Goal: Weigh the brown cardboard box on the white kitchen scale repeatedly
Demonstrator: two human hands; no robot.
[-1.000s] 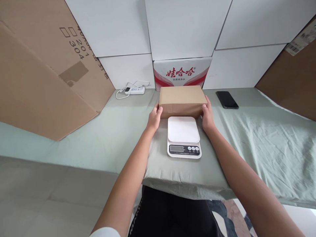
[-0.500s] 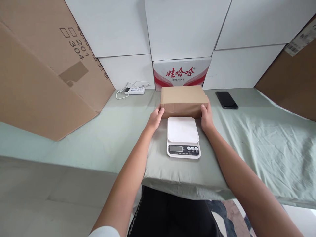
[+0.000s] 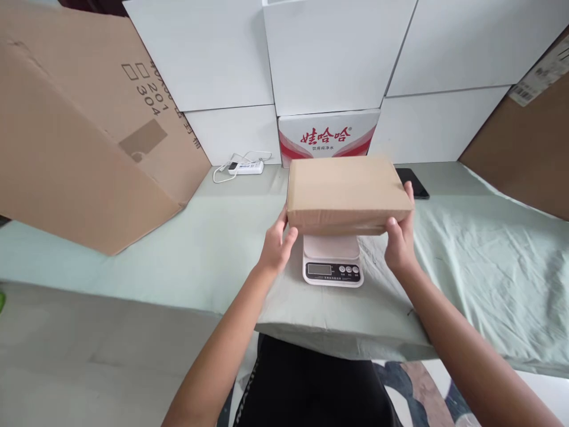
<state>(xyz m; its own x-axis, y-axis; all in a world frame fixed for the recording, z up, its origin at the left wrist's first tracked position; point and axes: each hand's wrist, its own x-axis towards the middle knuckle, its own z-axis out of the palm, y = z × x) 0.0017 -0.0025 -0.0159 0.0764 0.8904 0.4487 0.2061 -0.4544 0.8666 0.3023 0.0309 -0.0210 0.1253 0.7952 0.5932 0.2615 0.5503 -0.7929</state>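
Both of my hands grip a closed brown cardboard box (image 3: 344,187) in the head view. My left hand (image 3: 277,246) holds its left end, thumb at the lower front corner. At the right end, my right hand (image 3: 401,234) clasps the box with the thumb on the front face and fingers along the side. The box is raised and covers the back part of a white kitchen scale (image 3: 333,273). The scale's display and buttons face me; whether the box touches its plate I cannot tell.
A black phone (image 3: 413,184) lies behind my right hand, partly covered by the box. A white power strip (image 3: 246,168) with a cable sits at the back left. White panels and a printed carton (image 3: 326,133) stand behind. Large cardboard boxes (image 3: 151,196) flank the cloth-covered table (image 3: 231,237).
The cardboard box has been lifted from behind the scale and brought toward me, over the scale's back part. Both hands moved with it, and the phone became partly hidden.
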